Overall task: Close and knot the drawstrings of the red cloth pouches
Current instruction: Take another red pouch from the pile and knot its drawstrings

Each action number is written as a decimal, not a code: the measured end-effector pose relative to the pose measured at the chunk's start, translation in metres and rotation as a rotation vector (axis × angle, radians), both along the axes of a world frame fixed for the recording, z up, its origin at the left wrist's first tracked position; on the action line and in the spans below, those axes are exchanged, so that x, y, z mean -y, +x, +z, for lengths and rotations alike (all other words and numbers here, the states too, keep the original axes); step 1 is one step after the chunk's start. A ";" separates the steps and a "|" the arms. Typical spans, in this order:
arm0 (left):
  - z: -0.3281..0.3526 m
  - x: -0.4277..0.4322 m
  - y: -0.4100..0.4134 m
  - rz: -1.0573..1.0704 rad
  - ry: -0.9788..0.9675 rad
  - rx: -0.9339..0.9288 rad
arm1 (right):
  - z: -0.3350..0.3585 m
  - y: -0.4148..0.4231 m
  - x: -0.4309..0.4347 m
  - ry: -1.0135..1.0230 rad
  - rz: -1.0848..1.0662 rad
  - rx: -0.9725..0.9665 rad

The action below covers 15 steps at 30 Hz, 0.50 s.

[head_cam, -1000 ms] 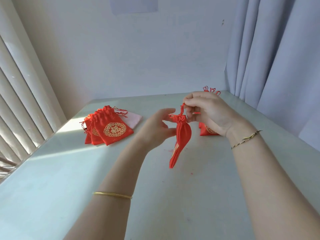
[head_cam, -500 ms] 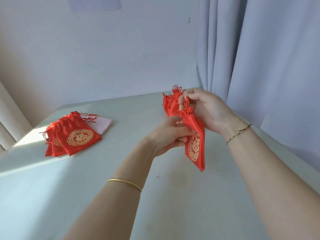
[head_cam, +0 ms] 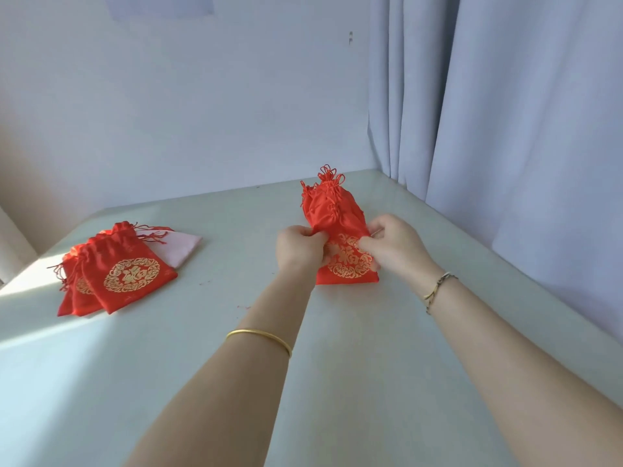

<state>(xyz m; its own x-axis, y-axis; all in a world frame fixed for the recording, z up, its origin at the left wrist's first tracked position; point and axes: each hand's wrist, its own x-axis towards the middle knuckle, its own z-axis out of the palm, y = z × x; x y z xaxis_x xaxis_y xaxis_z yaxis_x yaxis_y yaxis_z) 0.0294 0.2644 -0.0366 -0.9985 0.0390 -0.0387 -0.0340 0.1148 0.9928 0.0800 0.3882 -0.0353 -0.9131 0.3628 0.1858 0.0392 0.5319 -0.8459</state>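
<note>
A red cloth pouch (head_cam: 347, 264) with a gold round emblem lies on top of a small pile of knotted red pouches (head_cam: 328, 203) at the right of the pale table (head_cam: 202, 365). My left hand (head_cam: 298, 247) pinches its left edge and my right hand (head_cam: 392, 246) pinches its right edge, both resting on it. Its gathered neck and knotted drawstring point away from me. A second pile of red pouches (head_cam: 114, 274) with loose drawstrings lies at the left.
A pink cloth (head_cam: 182, 246) sticks out from under the left pile. A white wall stands behind the table and a grey curtain (head_cam: 505, 129) hangs along the right edge. Sunlight falls on the left part of the table.
The pouch, held up in the air between both hands before, now lies flat on the right pile. Both hands have come down with it, and my view has turned right.
</note>
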 end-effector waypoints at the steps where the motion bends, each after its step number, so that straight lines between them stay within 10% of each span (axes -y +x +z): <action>1: 0.000 -0.003 0.001 -0.017 0.070 0.027 | -0.004 -0.006 0.001 0.021 -0.025 -0.016; 15: -0.005 -0.002 0.005 -0.037 0.215 -0.123 | -0.009 -0.034 0.008 -0.014 -0.289 -0.096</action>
<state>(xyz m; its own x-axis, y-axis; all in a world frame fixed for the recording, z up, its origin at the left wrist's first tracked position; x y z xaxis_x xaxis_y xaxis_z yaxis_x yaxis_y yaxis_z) 0.0344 0.2663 -0.0411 -0.9929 0.0701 0.0964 0.0891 -0.1004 0.9909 0.0463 0.3803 -0.0445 -0.7503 0.6081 0.2593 0.1068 0.4986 -0.8602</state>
